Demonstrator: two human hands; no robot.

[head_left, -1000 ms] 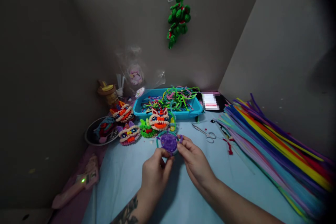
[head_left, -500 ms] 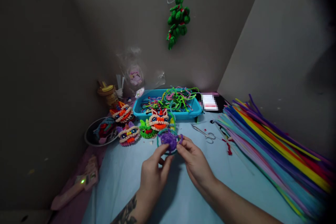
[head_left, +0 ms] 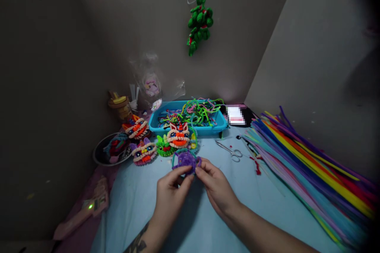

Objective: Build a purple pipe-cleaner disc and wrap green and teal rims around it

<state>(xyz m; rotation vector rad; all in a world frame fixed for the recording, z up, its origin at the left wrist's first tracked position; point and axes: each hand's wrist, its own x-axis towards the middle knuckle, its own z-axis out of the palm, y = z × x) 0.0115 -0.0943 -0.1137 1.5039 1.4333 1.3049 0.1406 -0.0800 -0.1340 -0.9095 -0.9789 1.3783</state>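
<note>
Between my two hands is a round coil of purple pipe cleaner (head_left: 185, 159) with a teal strand curving around its upper left edge. My left hand (head_left: 173, 185) pinches the coil's lower edge between thumb and fingers. At the coil's right side, my right hand (head_left: 215, 180) has a small purple loop of pipe cleaner (head_left: 198, 161) between thumb and forefinger. Just beyond the coil stand finished pipe-cleaner lion heads: an orange and cream one (head_left: 179, 136), a green one (head_left: 164, 146) and a purple-eared one (head_left: 144, 152).
A blue tray (head_left: 154, 126) of tangled pipe-cleaner pieces stands at the back. Scissors (head_left: 233, 152) lie right of centre. A large bundle of coloured pipe cleaners (head_left: 308, 166) spreads at the right. At the left are a metal bowl (head_left: 97, 158) and a pink glue gun (head_left: 86, 209).
The purple coil has moved slightly left and tilted, so its flat spiral face shows more. Both hands stay on it, fingers slightly shifted. The whole view has drifted a little.
</note>
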